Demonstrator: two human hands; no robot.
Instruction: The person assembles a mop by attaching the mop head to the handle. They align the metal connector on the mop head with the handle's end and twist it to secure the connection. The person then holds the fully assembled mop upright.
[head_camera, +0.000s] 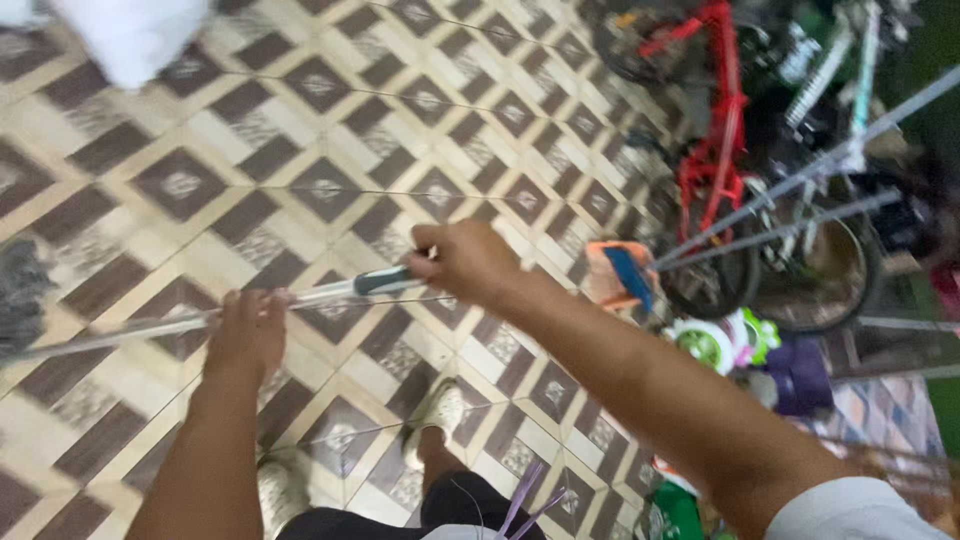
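Note:
A long pale mop handle (150, 328) with a dark grey grip runs across the view from lower left to centre. My left hand (247, 332) is closed around the shaft. My right hand (468, 260) is closed on the handle's top end, just past the dark grip (383, 282). The grey mop head (20, 295) shows blurred at the far left edge, low over the brown and cream patterned floor tiles (300, 130). Below my arms I see my feet in pale shoes (435, 415).
A red bicycle (715, 150) and another pale-framed bicycle (840, 110) stand at the right. An orange and blue dustpan-like object (615, 275), a green and white toy (725, 340) and a purple thing lie by them. Thin lines (800, 225) cross the right. White cloth (130, 35) hangs top left.

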